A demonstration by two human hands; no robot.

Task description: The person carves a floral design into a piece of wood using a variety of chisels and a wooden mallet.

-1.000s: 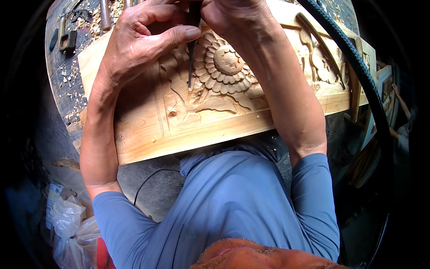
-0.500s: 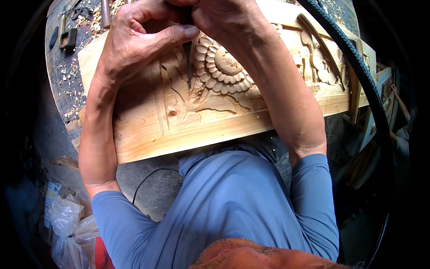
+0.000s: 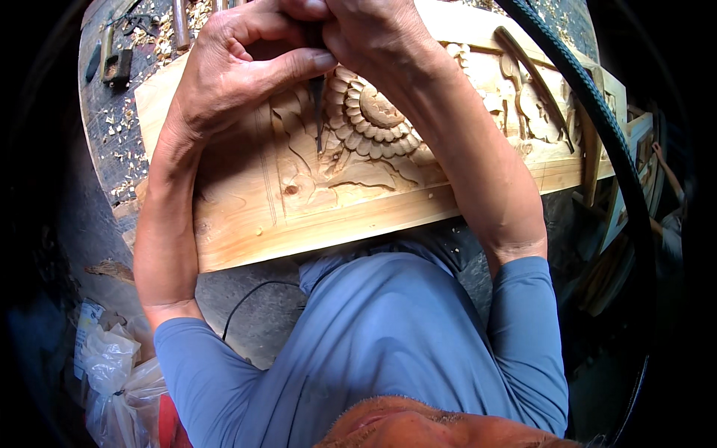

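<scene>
A pale wooden board (image 3: 246,228) lies across the bench, carved in relief with a round layered flower (image 3: 377,108) and leaves. A carving chisel (image 3: 320,123) stands nearly upright, its dark narrow blade pointing down to the carving just left of the flower. My left hand (image 3: 243,71) closes around the chisel from the left, its thumb stretched toward the blade. Against it, my right hand (image 3: 366,33) is closed on the upper part of the same tool. My hands and the top of the picture hide the handle.
Wood shavings (image 3: 123,145) litter the dark bench at the left, near a hammer-like tool (image 3: 116,66). A thin curved strip (image 3: 538,82) rests on the board's right part. A thick black cable (image 3: 590,89) arches at the right. A tied plastic bag (image 3: 116,381) stands lower left.
The board, chisel and my hands appear shifted slightly to the right in the picture. My grip on the chisel looks the same.
</scene>
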